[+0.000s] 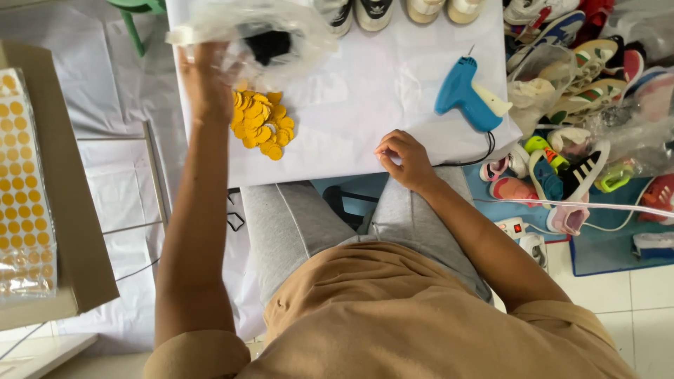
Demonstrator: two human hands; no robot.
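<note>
Head view, looking down on a seated person at a white counter [365,133].

Left hand [203,81]: raised at the far left part of the counter, fingers closed on the edge of a clear plastic bag [263,31]. The bag hangs crumpled, with a dark item inside that cannot be identified. The grip appears to be a pinch on the film, though the fingertips are partly veiled by the plastic.

Right hand [404,158]: resting at the near edge of the counter, fingers curled in and pressed together. Whether they pinch something small cannot be told; nothing shows between them.

Yellow discs [262,124]: a loose heap lying on the counter, just beside the left hand on its right and directly below the bag. The heap is roughly round, with no clear long axis. The left hand is much the nearer; the right hand is well apart from the heap, off to its right and closer to the body.

Glue gun [467,91]: blue, lying on the right part of the counter, nozzle pointing up and away, cord trailing off the near edge. It lies beyond the right hand and is not touched.

Surroundings: small shoes [569,133] piled on the floor to the right, more lined up at the far edge of the counter; a cardboard box [67,210] at left carrying a sheet of yellow dots [21,196].
</note>
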